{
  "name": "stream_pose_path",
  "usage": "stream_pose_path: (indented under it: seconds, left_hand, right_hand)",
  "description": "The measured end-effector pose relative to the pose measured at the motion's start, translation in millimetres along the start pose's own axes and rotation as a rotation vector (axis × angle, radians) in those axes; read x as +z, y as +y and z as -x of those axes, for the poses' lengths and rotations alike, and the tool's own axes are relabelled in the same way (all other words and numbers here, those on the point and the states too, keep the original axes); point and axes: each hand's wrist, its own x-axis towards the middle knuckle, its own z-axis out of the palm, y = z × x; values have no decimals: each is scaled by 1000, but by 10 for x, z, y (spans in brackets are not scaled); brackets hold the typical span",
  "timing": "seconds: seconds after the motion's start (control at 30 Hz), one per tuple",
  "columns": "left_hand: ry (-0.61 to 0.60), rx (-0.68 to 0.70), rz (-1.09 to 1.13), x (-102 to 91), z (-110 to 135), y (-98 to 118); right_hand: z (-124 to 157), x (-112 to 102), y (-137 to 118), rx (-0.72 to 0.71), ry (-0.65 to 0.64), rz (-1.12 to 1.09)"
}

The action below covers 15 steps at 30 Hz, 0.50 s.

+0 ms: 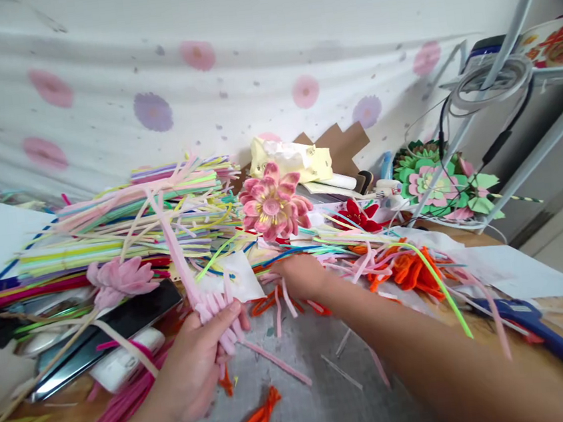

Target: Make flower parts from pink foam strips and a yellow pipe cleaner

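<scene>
My left hand is closed round a bundle of pale pink pipe cleaners, some bent into loops by the fingertips and the longer ones standing up. Stretched forward, my right hand is among loose pipe cleaners at the back of the grey mat; its fingers are hidden. Just beyond it stands a pink flower with a yellow centre. A paler pink pipe-cleaner flower is left of my left hand. An orange pipe-cleaner piece lies at the mat's front.
Piles of coloured pipe cleaners fill the back left. Orange looped pieces and a blue glue gun lie to the right. A phone rests at left. At right a metal rack carries coiled cables.
</scene>
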Motion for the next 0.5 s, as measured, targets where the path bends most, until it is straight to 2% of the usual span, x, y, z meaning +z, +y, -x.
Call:
stream_pose_path:
  seconds: [0.07,0.17,0.27,0.37,0.43,0.5]
  left_hand:
    - [16,31,46,-20,-27,23]
    - [16,39,71,-35,-53,37]
    - [-8,18,57,-32,-41,33]
    - [-53,-31,7,-14,7,17]
    - [-120,-75,-30,10,46,0]
    - [-203,-106,-61,41,83,-16]
  right_hand:
    - [-167,119,-23,22,37,-67]
    - [-227,103,69,29,95,-219]
    - [-33,-68,147,33,173,-441]
    - [328,-223,75,55,262,-679]
    - [572,-258,-52,91,297,-1020]
    - [768,-245,-190,137,253,-1539]
